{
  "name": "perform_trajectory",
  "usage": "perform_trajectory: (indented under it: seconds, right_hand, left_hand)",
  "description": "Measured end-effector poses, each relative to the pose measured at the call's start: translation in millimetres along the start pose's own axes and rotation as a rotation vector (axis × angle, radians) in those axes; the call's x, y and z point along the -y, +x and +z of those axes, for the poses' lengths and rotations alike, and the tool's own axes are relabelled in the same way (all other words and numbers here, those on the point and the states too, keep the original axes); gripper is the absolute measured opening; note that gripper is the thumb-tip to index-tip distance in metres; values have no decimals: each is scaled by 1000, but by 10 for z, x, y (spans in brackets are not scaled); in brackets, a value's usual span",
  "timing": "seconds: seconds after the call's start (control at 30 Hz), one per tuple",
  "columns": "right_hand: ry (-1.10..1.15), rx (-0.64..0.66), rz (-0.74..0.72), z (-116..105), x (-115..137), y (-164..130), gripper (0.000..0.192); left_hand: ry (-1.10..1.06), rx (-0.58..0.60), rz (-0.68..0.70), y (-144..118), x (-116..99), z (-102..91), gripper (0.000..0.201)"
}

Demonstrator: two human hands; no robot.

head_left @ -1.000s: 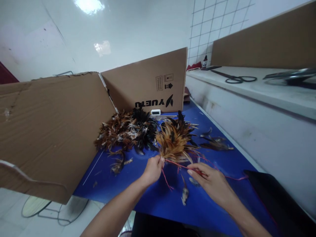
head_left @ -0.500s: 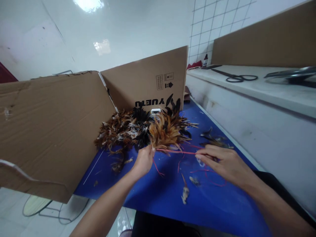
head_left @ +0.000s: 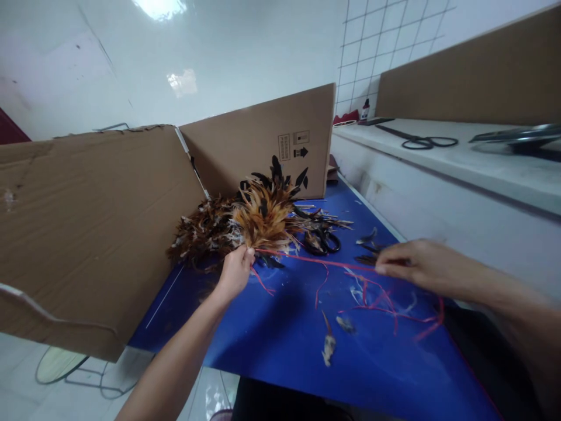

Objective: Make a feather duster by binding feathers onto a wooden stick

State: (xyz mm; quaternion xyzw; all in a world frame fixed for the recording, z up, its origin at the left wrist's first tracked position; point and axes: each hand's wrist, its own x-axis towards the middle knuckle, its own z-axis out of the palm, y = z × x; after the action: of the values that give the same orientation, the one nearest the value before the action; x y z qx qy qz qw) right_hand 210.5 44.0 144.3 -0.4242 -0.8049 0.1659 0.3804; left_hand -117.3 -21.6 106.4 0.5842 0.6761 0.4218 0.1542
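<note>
My left hand (head_left: 236,270) is closed around the base of a bunch of golden-brown and black feathers (head_left: 265,213), holding it up over the table. Red string (head_left: 315,261) runs taut from that base to my right hand (head_left: 405,266), whose fingers pinch it at the right. A short red end hangs below my left hand. More loose red string lies in tangles on the blue tabletop beneath my right hand. Beyond the taut string, black-handled scissors (head_left: 322,241) lie beside a spread of thin feather stems.
A heap of brown feathers (head_left: 199,237) lies against the cardboard panels (head_left: 258,134) at the left and back. Small feather scraps (head_left: 328,345) rest on the blue table (head_left: 272,345). On the white ledge at the right are large scissors (head_left: 421,141) and a small bottle (head_left: 365,110).
My hands have moved apart, the right one farther right, drawing the string longer. The feather bunch has shifted left and up with my left hand, uncovering the black-handled scissors.
</note>
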Motion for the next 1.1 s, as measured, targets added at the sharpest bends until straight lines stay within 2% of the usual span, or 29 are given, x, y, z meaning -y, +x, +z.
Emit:
perform_trajectory:
  seconds: [0.13,0.27,0.37,0.47,0.6,0.77,0.9,1.1]
  right_hand:
    - [143,69,23,520,269,-41,35]
    - [323,206,80,998,418,-136,47]
    - [527,343,203,1250,463,-213,48]
    - [643,318,287,1373,513,-301,38]
    - [613,208,280,1363,571,-412,31]
    - [456,165,200,1274,617,-534,30]
    - [163,58,-55,1077,624,-556,26]
    - [-311,-21,-481,521,657,-411,34]
  left_hand:
    - [12,53,51,-81,-91,59,34]
    - [12,85,97,-138,-170,110,33]
    - [22,93,98,-163,-171,107,31]
    - [34,84,81,-173,-123,90,29]
    - [66,89,55,-185,-64,114,31]
    - [93,125,64,-211,-91,167,30]
    - [171,146,119,-246,-97,176,27]
    - [340,264,230,-340,-38,200,23]
